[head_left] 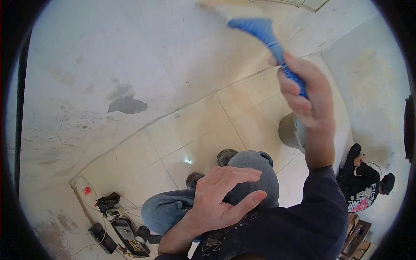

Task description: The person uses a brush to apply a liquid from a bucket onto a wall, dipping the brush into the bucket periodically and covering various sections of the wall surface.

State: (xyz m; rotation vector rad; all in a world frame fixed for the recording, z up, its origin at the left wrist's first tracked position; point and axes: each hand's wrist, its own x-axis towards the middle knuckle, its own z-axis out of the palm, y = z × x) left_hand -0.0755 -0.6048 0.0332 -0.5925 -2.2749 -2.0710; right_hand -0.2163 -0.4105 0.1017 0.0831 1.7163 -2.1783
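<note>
My right hand (310,87) is raised, its fingers wrapped around the blue handle of a wide brush (255,29). The brush head points to the upper left across a white painted wall (130,42), and motion blurs its bristle end. Whether the bristles touch the wall, I cannot tell. My left hand (224,198) holds nothing; its thumb stands apart from the fingers over my lap, near my jeans-clad knee (255,182). Lower on the wall is a grey patch of bare plaster (128,104) where the paint has come off.
A bucket (287,131) stands on the tiled floor (195,143), partly behind my right forearm. At right, a person in black (364,185) crouches by the side wall. Lower left lie a clear plastic bottle (86,191), tangled cables, and a black tool tray (130,235). Wooden furniture (357,235) stands lower right.
</note>
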